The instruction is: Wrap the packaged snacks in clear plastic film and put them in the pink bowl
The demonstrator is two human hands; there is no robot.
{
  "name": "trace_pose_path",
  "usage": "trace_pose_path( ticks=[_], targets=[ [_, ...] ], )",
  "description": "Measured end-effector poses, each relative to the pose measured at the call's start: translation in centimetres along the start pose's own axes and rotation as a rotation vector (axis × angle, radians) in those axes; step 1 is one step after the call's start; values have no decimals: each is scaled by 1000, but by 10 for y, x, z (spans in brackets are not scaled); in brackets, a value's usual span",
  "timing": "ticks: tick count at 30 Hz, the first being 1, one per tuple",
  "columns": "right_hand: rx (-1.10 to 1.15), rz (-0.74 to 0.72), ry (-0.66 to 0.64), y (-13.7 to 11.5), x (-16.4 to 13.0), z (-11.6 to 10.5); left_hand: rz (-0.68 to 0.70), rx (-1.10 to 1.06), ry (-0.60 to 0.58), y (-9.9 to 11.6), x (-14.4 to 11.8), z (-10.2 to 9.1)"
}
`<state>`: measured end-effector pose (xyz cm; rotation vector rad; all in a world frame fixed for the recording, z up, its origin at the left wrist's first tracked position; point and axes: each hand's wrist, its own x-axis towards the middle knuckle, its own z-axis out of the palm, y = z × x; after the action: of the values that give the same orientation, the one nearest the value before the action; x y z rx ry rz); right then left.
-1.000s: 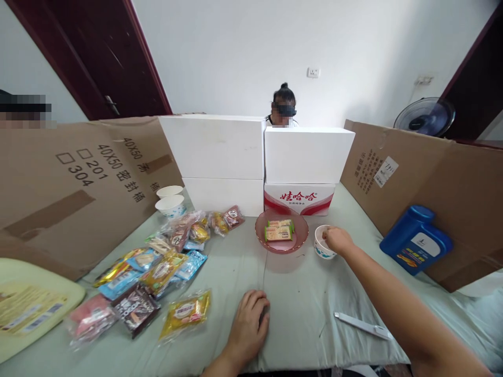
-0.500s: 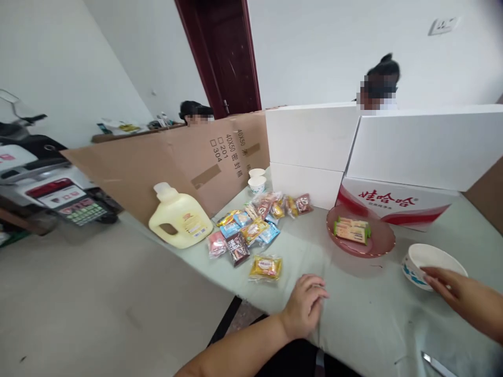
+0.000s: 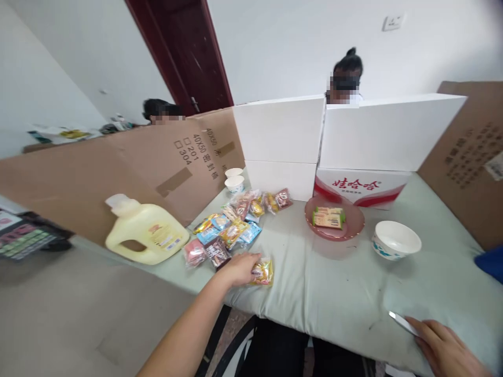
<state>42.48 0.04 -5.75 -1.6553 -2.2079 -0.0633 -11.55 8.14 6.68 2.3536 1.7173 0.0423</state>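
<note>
My left hand [image 3: 240,268] is at the left edge of a yellow snack packet [image 3: 263,272] near the table's front, fingers closed on it and partly hiding it. A pile of wrapped snacks [image 3: 233,230] lies just behind that hand, with a dark brown packet [image 3: 217,252] nearest. At the lower right, my right hand [image 3: 442,343] is closed around the end of a slim silver tool [image 3: 403,322], whose flat tip points left; its exact kind is unclear. A white bowl with a blue pattern [image 3: 396,240] stands beyond the right hand.
A pink glass plate [image 3: 356,228] holds several snack bars [image 3: 329,217]. Two white paper bowls [image 3: 234,183] stand farther back. A yellow jug [image 3: 145,233] lies at the left. White boxes [image 3: 283,131] and cardboard panels [image 3: 173,162] wall the table; two people are behind them.
My left hand has moved left onto the yellow snack packet. My right hand has left the bowl, come toward me and taken hold of the silver tool. The view has turned right.
</note>
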Motion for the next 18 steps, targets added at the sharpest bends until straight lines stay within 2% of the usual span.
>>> trace_pose_path(
  ticks=[1,3,5,6,7,9,10,13,15,18],
  targets=[
    [4,-1,-36,-7,2,-5,29,-2,34,14,7,-2],
    [-13,24,-54,-21,6,-15,65,-18,201,48,21,0],
    [-37,35,-48,-33,9,-22,65,-45,427,84,30,12],
    [-45,36,-45,-38,10,-25,81,-55,499,102,31,22],
    [-52,38,-42,-41,11,-28,128,-62,519,117,30,34],
    [-49,40,-32,-47,10,-34,257,-76,465,139,22,61],
    [-41,48,-22,-49,10,-38,320,-88,440,145,16,74],
    [-6,97,1,-64,17,-51,385,-130,454,149,-3,101],
    [25,85,-5,-83,31,-58,395,-180,496,146,-11,109],
    [66,-51,-18,-126,63,-60,382,-264,537,143,-14,110]
  ],
)
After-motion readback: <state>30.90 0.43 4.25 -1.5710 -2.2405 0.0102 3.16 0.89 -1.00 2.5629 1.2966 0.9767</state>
